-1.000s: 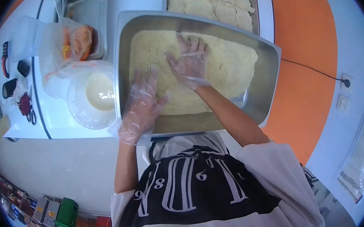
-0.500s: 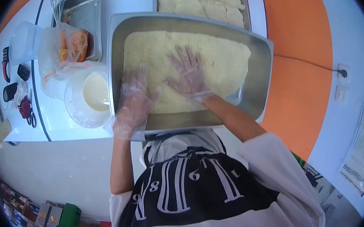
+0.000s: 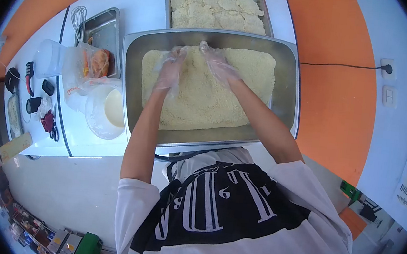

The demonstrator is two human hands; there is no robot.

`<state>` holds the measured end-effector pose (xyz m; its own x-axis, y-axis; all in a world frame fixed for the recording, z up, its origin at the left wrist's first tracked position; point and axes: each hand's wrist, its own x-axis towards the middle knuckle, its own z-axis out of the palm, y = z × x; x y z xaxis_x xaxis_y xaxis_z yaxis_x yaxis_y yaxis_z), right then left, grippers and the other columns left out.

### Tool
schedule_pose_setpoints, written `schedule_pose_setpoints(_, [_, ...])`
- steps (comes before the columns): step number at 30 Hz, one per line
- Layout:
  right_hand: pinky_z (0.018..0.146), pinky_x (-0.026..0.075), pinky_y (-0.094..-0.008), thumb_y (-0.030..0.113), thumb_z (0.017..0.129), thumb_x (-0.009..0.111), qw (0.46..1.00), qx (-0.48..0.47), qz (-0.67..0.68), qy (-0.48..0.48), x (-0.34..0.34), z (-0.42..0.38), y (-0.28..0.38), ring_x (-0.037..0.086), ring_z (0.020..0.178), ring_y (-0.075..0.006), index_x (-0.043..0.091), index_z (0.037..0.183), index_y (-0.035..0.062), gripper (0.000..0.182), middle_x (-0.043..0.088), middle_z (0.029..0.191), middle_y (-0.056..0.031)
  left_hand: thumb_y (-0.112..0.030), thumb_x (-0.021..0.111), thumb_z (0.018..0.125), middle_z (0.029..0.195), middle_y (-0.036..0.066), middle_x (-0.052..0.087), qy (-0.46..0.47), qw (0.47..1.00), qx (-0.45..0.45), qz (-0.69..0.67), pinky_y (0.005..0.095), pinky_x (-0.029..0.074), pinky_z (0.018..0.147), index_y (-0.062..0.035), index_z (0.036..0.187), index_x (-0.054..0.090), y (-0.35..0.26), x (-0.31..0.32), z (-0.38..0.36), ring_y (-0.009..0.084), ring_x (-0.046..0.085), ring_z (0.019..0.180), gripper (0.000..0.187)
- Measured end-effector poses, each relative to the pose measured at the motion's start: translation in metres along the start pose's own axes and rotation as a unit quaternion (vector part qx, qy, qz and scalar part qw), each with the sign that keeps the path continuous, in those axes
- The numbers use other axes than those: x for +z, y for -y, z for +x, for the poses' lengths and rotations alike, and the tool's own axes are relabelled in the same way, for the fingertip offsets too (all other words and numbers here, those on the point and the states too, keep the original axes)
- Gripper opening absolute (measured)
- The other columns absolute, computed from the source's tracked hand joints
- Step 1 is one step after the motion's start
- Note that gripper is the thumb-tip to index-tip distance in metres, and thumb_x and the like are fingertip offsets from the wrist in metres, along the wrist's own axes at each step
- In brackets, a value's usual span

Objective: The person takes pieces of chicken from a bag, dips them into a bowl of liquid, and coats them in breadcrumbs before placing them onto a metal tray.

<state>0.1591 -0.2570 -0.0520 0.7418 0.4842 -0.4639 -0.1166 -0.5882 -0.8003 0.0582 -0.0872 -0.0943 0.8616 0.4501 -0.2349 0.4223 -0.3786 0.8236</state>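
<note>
Nearest to you is your white shirt (image 3: 225, 202) with its black lettered panel, and your forearms reach from it over the near rim of a large, deep metal pan (image 3: 287, 91). A broad bed of pale yellow crumbs (image 3: 210, 108) covers most of the pan's floor. Your left hand (image 3: 172, 66), in a clear plastic glove, is over the far left part of the crumbs, its fingers bent; you cannot tell from this view whether they close on anything. Your right hand (image 3: 218, 64), gloved alike, is just beside it, its fingers bunched close together and pointing toward the pan's far wall; whether they grip any crumbs cannot be told. To the left of the pan, a white bowl (image 3: 95, 122) holds a cream-coloured liquid (image 3: 115, 107). Just beyond the bowl lies a plastic bag (image 3: 73, 78) with orange items (image 3: 99, 62) showing through. Farther on, a wire whisk (image 3: 78, 19) leans at the edge of a smaller metal tray (image 3: 109, 25). Farthest, behind the pan, another tray (image 3: 268, 28) bears rows of pale, crumb-covered pieces (image 3: 217, 11).
</note>
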Motion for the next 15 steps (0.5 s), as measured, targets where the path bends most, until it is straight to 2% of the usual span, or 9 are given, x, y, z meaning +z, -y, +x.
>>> schedule_pose_setpoints(1, [0.124,0.035,-0.0503,0.062,0.112,0.043,1.0,-0.011,-0.003,-0.017,0.002,-0.005,0.003,0.046,0.151,-0.0467,0.058,0.149,-0.0027,0.077,0.056,0.156,-0.0312,-0.04,0.055,0.11,0.153,0.032,0.058,0.028,0.977,-0.059,-0.204,0.0413,0.036,0.125,-0.0059,0.149,0.064,-0.004,0.004,-0.002,0.0435,0.052,0.147,0.053])
schedule_pose_setpoints(3, [0.122,0.038,-0.0499,0.061,0.112,0.042,0.999,-0.02,-0.001,-0.034,-0.004,-0.006,0.011,0.052,0.147,-0.0467,0.061,0.145,-0.0047,0.076,0.06,0.151,-0.0316,-0.041,0.056,0.11,0.152,0.031,0.06,0.048,0.98,-0.001,-0.193,0.039,0.037,0.123,-0.0037,0.15,0.062,-0.005,0.007,-0.01,0.0433,0.054,0.144,0.056])
schedule_pose_setpoints(5, [0.11,0.048,-0.0493,0.058,0.112,0.043,0.994,-0.014,-0.048,0.099,-0.026,-0.004,0.017,0.067,0.126,-0.0454,0.069,0.129,-0.0078,0.072,0.072,0.133,-0.0303,-0.042,0.057,0.11,0.151,0.029,0.061,0.07,0.979,0.054,-0.184,0.0367,0.038,0.121,-0.0015,0.151,0.061,-0.012,-0.004,-0.031,0.043,0.056,0.142,0.058])
schedule_pose_setpoints(7, [0.104,0.05,-0.0498,0.057,0.111,0.047,0.987,-0.028,-0.11,0.112,-0.051,-0.039,0.038,0.069,0.117,-0.0444,0.071,0.121,-0.0079,0.07,0.074,0.124,-0.0289,-0.042,0.058,0.11,0.154,0.024,0.059,0.159,0.964,0.206,-0.052,0.0439,0.04,0.121,0.0045,0.15,0.059,-0.038,-0.038,-0.075,0.0371,0.051,0.146,0.061])
schedule_pose_setpoints(8, [0.098,0.052,-0.0503,0.056,0.109,0.05,0.976,-0.046,-0.176,0.123,-0.061,-0.058,0.043,0.072,0.108,-0.0435,0.073,0.113,-0.008,0.068,0.077,0.115,-0.0274,-0.042,0.058,0.11,0.154,0.024,0.059,0.162,0.964,0.203,-0.052,0.0439,0.04,0.121,0.0045,0.15,0.059,-0.037,-0.038,-0.084,0.0371,0.051,0.146,0.061])
schedule_pose_setpoints(10, [0.103,0.052,-0.0475,0.055,0.111,0.049,0.913,0.048,-0.32,0.249,-0.077,-0.077,0.035,0.071,0.113,-0.0361,0.074,0.126,-0.0026,0.064,0.072,0.123,-0.0338,-0.042,0.058,0.109,0.135,0.036,0.066,-0.028,0.956,0.251,0.147,0.0531,0.04,0.12,0.0034,0.137,0.069,-0.033,-0.037,-0.098,0.048,0.058,0.136,0.054])
schedule_pose_setpoints(12, [0.098,0.055,-0.0484,0.055,0.109,0.053,0.891,0.115,-0.309,0.311,-0.061,-0.108,-0.022,0.074,0.107,-0.0387,0.076,0.119,-0.0038,0.064,0.074,0.117,-0.0314,-0.04,0.057,0.109,0.132,0.037,0.066,-0.028,0.95,0.199,0.24,0.0583,0.04,0.118,0.0013,0.132,0.071,0.019,-0.018,-0.123,0.0513,0.06,0.131,0.049])
schedule_pose_setpoints(14, [0.09,0.057,-0.0486,0.058,0.104,0.061,0.883,0.103,-0.347,0.297,-0.037,-0.151,-0.009,0.075,0.098,-0.0388,0.075,0.12,-0.0044,0.066,0.076,0.108,-0.0283,-0.039,0.057,0.108,0.129,0.039,0.067,-0.024,0.933,0.147,0.327,0.0635,0.04,0.117,-0.0009,0.126,0.073,0.026,-0.013,-0.138,0.0545,0.062,0.126,0.045])
schedule_pose_setpoints(15, [0.09,0.057,-0.0486,0.058,0.104,0.061,0.883,0.106,-0.348,0.297,-0.023,-0.157,-0.019,0.075,0.098,-0.0388,0.075,0.12,-0.0044,0.066,0.076,0.108,-0.0283,-0.037,0.054,0.109,0.133,0.043,0.062,0.185,0.871,0.133,0.436,0.0624,0.039,0.118,0.0,0.135,0.069,0.002,-0.017,-0.141,0.0568,0.056,0.133,0.048])
